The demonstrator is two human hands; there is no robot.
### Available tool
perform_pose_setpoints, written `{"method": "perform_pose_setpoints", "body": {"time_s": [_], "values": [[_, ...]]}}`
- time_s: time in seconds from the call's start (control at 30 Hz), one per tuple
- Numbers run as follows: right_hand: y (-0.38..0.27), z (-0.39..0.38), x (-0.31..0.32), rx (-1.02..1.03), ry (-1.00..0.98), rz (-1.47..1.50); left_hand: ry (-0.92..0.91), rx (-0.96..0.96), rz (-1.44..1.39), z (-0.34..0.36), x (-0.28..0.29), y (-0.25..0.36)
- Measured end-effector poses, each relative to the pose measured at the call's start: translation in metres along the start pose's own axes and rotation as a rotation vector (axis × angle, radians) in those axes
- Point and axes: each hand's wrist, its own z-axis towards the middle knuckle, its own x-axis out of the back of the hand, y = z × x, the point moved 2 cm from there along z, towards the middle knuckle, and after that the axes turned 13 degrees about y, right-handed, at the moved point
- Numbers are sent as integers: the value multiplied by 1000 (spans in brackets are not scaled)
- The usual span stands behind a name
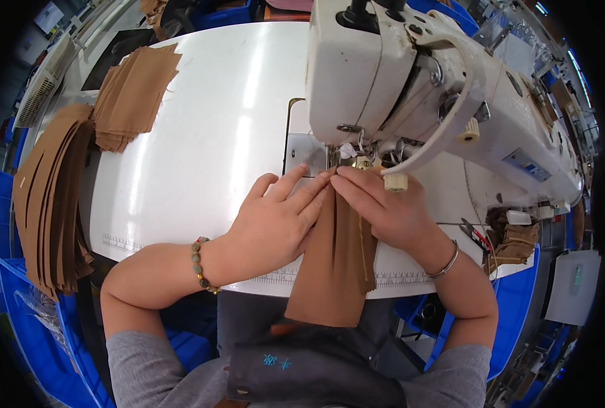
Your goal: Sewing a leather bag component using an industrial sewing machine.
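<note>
A long brown fabric piece (326,272) with lengthwise folds runs from under the needle area of the white sewing machine (377,75) toward me, its near end hanging over the table edge. My left hand (268,217) lies palm down with fingers spread, two fingertips resting on the fabric's left side and another near the metal needle plate (305,151). My right hand (387,204) has its fingers closed together on the fabric's top end, right in front of the presser foot. Both hands' fingertips nearly meet there. The right thumb is partly hidden.
Brown cloth pieces lie stacked on the table (200,129) in a flat pile (136,95), and more hang in a bundle (51,197) at the far left. Right of my wrist are red-handled thread snips (476,234) and a brown fabric heap (516,241). Blue bins (37,340) flank the table.
</note>
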Motion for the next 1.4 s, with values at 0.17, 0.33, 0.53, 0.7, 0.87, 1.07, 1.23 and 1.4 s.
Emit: {"method": "perform_pose_setpoints", "body": {"time_s": [0.17,0.33,0.53,0.7,0.87,1.07,1.23,1.4], "values": [[-6,2,-4,-65,-47,39,-14,-25,37,0,-2,4],[-2,-1,4,-4,-103,51,-26,20,-16,0,1,3],[-4,-3,5,18,-137,70,-55,4,28,1,2,3],[-9,-2,3,-7,-101,59,-45,-19,50,3,2,4],[-10,-2,3,-13,-122,55,-52,-22,81,3,3,5],[3,-2,-7,-31,-82,67,-2,20,93,8,-5,0],[12,-5,-14,-77,-81,25,34,48,108,16,-11,-8],[15,-8,-15,-105,-73,23,56,65,83,17,-13,-11]]}}
